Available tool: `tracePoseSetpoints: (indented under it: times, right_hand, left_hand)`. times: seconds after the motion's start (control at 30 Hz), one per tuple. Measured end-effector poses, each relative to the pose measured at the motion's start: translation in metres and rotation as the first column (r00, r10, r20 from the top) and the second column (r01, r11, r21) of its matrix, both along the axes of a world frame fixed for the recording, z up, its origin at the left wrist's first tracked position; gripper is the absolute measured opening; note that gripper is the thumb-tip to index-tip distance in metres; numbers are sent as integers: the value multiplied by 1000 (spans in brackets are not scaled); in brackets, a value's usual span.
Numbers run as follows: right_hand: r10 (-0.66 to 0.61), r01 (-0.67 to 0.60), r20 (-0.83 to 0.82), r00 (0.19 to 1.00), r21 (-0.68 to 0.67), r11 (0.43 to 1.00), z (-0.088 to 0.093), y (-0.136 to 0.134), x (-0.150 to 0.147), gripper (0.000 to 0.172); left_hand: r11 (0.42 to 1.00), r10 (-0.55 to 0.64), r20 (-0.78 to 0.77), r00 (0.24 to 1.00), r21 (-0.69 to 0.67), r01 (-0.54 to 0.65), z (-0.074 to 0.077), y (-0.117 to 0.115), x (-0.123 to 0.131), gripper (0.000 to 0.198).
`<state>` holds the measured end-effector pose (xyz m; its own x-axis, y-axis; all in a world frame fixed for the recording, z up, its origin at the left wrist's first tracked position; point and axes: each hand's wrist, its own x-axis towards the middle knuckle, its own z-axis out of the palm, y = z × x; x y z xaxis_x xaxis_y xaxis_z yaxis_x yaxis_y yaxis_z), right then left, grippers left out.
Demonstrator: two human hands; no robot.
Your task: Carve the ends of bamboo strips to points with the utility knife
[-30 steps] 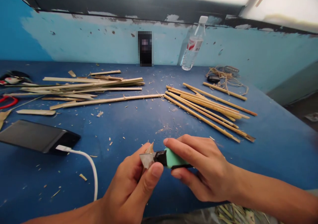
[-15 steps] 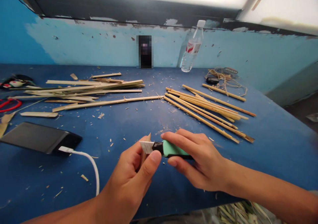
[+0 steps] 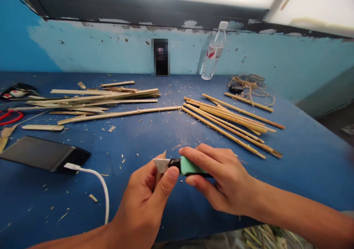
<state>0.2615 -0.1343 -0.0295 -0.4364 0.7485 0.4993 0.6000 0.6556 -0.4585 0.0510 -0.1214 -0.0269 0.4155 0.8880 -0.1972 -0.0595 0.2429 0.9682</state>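
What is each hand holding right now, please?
Left hand: closed, holding a wood strip.
Right hand: closed, holding a green and black knife.

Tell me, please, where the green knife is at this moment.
In the head view, the green knife is in the lower middle, held in the right hand, its blade crossing the thin strip in the left hand.

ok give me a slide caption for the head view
The right hand holds a green-handled knife at a thin strip pinched in the left hand over a blue table.
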Motion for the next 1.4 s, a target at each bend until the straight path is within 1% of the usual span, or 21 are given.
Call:
tracePoseSetpoints:
  times: [0.1, 0.2, 0.27, 0.33, 0.4, 0.47, 0.53, 0.67, 0.77, 0.93, 1.1, 1.27, 1.4]
  right_hand:
    - [-57, 56, 33, 998, 23, 998, -1, 2, -4, 36]
    - [-191, 193, 84, 978, -16, 981, -2, 10, -3, 36]
    - [-307, 315, 119, 944, -58, 947, -3, 20, 1, 32]
    - [-367, 381, 158, 917, -64, 922, -5, 29, 8, 30]
    - [-366, 385, 205, 908, -56, 921, -7, 35, 13, 30]
    - [-337, 364, 272, 901, -56, 930, -9, 37, 16, 33]
    - [-293, 331, 342, 893, -57, 942, -11, 36, 15, 34]
    - [-228, 276, 433, 872, -51, 960, -14, 32, 12, 33]
    - [-218, 263, 452, 865, -37, 964, -15, 30, 12, 33]
    - [-228, 267, 443, 867, -26, 963, -17, 31, 13, 34]
    - [-221, 262, 433, 874, -37, 964, -16, 30, 14, 31]
    - [-220, 265, 403, 888, -59, 963, -15, 27, 14, 32]
    - [-213, 261, 394, 894, -71, 963, -15, 27, 14, 32]
  left_hand:
    - [1000, 11, -94, 996, -23, -13, 1, 3, 2, 45]
    - [998, 52, -189, 981, -31, -59, 3, 2, 2, 52]
    - [998, 52, -180, 982, -26, -57, 3, 0, -1, 53]
    - [999, 17, -93, 996, -35, -21, 3, -1, -6, 50]
    - [995, -54, 45, 997, -77, 58, 4, 0, -11, 43]
    - [983, -114, 171, 979, -121, 136, 6, 2, -14, 34]
    - [976, -126, 236, 964, -144, 163, 7, 3, -16, 29]
    - [980, -96, 247, 964, -147, 135, 6, 4, -12, 25]
    - [981, -114, 264, 958, -123, 151, 5, 3, -11, 23]
    - [977, -133, 275, 952, -123, 172, 6, 1, -14, 21]
    - [975, -101, 281, 954, -164, 151, 11, 0, -13, 24]
    - [969, -150, 293, 944, -144, 198, 10, -1, -11, 26]
    - [973, -149, 264, 953, -132, 189, 10, -2, -12, 25]
